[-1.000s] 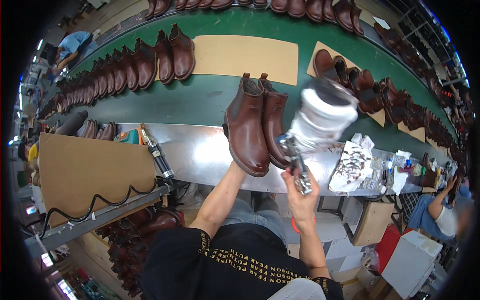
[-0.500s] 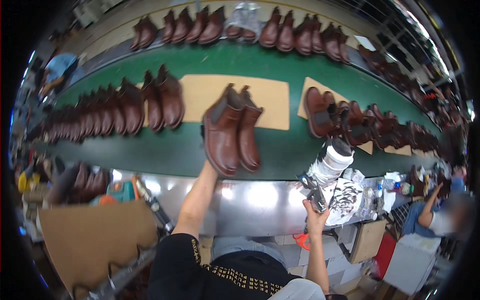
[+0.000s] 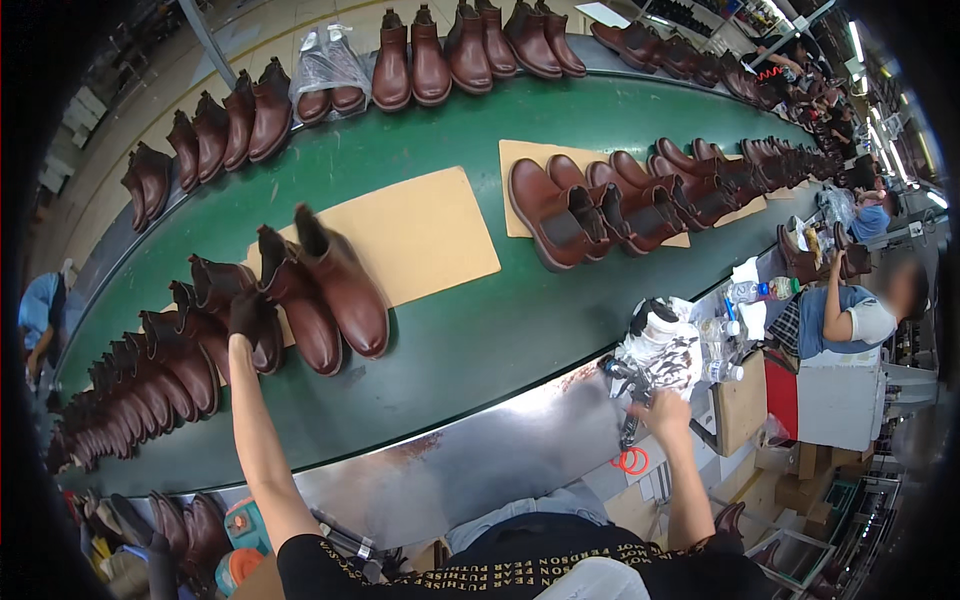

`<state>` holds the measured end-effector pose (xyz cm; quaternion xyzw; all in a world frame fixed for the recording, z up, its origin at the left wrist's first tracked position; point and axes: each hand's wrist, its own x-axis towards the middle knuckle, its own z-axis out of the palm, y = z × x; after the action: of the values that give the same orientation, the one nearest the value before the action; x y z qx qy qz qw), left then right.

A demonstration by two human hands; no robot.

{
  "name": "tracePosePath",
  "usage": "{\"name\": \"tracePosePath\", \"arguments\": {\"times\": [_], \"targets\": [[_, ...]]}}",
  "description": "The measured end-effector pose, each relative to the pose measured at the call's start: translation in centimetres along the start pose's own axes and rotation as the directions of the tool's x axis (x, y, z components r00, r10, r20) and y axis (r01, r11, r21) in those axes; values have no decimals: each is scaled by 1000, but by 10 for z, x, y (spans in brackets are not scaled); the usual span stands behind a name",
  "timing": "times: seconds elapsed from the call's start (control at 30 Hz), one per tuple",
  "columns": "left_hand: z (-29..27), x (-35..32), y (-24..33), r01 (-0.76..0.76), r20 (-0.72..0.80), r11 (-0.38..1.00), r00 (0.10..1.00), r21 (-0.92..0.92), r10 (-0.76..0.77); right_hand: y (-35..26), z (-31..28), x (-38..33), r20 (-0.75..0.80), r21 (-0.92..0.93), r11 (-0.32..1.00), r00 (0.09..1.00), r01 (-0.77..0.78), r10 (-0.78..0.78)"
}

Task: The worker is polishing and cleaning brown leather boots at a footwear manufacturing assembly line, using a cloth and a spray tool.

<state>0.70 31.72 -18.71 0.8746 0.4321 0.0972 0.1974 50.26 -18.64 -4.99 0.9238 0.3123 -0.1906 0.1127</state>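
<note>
Risk, as judged: the pair of brown boots (image 3: 325,290) could be tipped against the crowded row of boots (image 3: 140,385) just beside it if let go off balance on the green conveyor belt (image 3: 470,330). The spray gun (image 3: 640,375), hung at the steel bench (image 3: 480,465) edge, could be knocked or could drip.

Left hand (image 3: 250,315), gloved black, is stretched far forward, grip closed at the boot heels. Right hand (image 3: 665,412) is kept low, grip wrapped on the gun handle.
</note>
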Motion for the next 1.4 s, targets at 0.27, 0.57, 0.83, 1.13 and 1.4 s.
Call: {"name": "tracePosePath", "arguments": {"times": [0.27,0.57,0.83,1.13,1.4], "targets": [[12,-94,118,81,-352,564,706,-822,-614,-112,-69,171,-416,-161,833,729,529,-543],[77,-223,338,223,112,84,740,-971,-663,-106,-62,56,-590,98,607,537,789,-602],[169,-260,343,372,136,293,792,-881,-596,-80,34,-141,-168,567,194,343,801,-924],[83,-266,385,396,207,202,774,-896,-598,161,64,59,-329,397,913,943,94,46],[36,-254,436,270,1,403,831,-874,-556,171,37,47,-540,688,650,826,323,161]]}}
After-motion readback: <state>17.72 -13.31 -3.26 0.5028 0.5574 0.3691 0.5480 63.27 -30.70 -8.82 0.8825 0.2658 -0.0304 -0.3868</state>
